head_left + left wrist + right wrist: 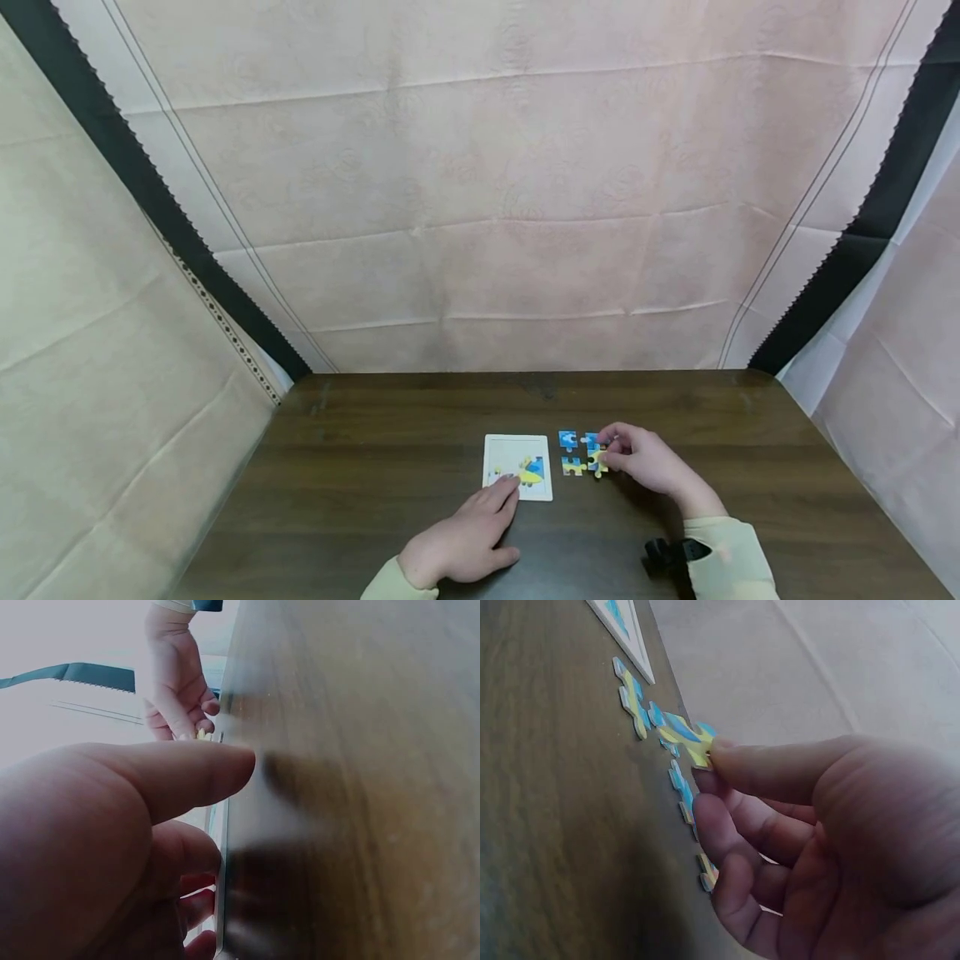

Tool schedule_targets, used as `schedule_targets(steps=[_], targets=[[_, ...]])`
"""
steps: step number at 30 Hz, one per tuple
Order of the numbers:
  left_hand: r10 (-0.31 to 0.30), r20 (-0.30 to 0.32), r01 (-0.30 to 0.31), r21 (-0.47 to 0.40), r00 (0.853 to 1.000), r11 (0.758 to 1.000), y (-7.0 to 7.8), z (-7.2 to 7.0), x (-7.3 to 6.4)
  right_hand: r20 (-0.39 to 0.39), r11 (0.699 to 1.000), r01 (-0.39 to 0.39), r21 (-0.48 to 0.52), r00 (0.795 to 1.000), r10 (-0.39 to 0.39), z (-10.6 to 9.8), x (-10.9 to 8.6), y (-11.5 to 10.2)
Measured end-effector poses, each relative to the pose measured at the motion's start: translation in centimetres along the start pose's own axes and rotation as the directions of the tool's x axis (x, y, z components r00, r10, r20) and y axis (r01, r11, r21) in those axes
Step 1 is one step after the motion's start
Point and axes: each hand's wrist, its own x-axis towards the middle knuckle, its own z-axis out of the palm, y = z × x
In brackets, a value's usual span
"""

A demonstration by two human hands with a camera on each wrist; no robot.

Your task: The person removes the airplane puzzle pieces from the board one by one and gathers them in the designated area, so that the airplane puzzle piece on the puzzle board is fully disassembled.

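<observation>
Looked partway at best, tbh: white puzzle tray (pixel 498 447) showed yellow-blue patch (pixel 535 470), rest mostly bare. To go: loose jigsaw pieces (pixel 567 440) just right of tray, plus yellow-blue piece (pixel 686 733) your right hand (pixel 652 460) pinched, grip closed on its edge. Your left hand (pixel 476 533) rested on tray, fingers fairly straight, nothing held. Table (pixel 375 467) was dark wood-grain; pale creased fabric (pixel 510 183) hung behind, black bands (pixel 862 246) either side.

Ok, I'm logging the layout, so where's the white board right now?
In the head view, the board lies on the table, just left of the puzzle pieces, with the left hand touching its near part.
</observation>
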Motion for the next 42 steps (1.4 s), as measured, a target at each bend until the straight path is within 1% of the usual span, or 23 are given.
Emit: schedule_targets(steps=[5,10,14,21,24,30,36,42], targets=[[-0.003,-0.006,0.003,0.000,1.000,1.000,0.0,0.1,0.0,0.012,0.999,-0.012,-0.036,1.000,0.012,0.3,-0.1,-0.1],[0.004,-0.018,-0.003,0.014,1.000,1.000,0.1,0.1,-0.1,-0.001,0.995,-0.016,-0.101,1.000,0.016,0.4,-0.3,-0.4],[0.006,-0.024,-0.006,0.022,1.000,1.000,0.1,0.0,-0.1,-0.003,0.991,-0.023,-0.134,1.000,0.023,0.4,-0.5,-0.6],[0.009,-0.025,-0.008,0.024,1.000,1.000,0.1,0.0,-0.2,0.030,0.991,-0.030,-0.132,0.999,0.034,0.3,-0.7,-1.0],[0.014,-0.025,-0.013,0.029,1.000,1.000,0.0,0.0,-0.2,0.048,0.989,-0.022,-0.147,0.998,0.029,0.3,-0.8,-1.2],[0.020,-0.026,-0.019,0.027,0.999,0.999,0.0,0.0,-0.1,0.040,0.982,-0.035,-0.183,0.998,0.043,0.3,-0.8,-1.5],[0.028,-0.031,-0.027,0.031,0.999,0.999,0.0,0.1,-0.1,0.029,0.982,-0.045,-0.183,0.998,0.051,0.4,-0.8,-1.4],[0.021,-0.022,-0.020,0.026,1.000,0.999,-0.1,0.1,-0.2,0.021,0.981,-0.044,-0.191,0.999,0.049,0.7,-0.5,-1.1]])
